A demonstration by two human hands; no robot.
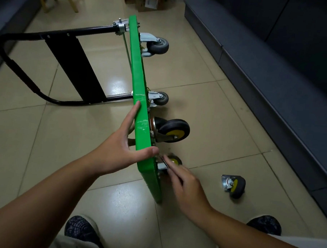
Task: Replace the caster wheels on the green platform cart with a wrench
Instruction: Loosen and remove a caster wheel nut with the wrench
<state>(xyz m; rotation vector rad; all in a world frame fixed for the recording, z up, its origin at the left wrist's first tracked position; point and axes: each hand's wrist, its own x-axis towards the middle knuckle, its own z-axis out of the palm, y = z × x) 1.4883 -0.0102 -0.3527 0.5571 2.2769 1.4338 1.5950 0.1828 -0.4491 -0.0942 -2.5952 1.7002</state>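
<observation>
— One green flat platform cart [140, 101] stands on edge on the beige tiled floor [209, 112], the left hand [116, 149] clamping its upper rim. Heavy?

— Stiff and probably weighty; the rim looks the soundest hold. The blurred right hand [184, 184] works at the nearest yellow-hubbed black caster [174, 161]; its grip cannot be told. A loose grey rubber caster [233, 185] lies apart. The brown cardboard box [148, 2] sits far off, contents unseen.

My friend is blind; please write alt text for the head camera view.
A person's left hand grips the edge of a green platform cart tipped on its side on a tiled floor, while the blurred right hand reaches its nearest caster. A loose caster lies nearby.
</observation>
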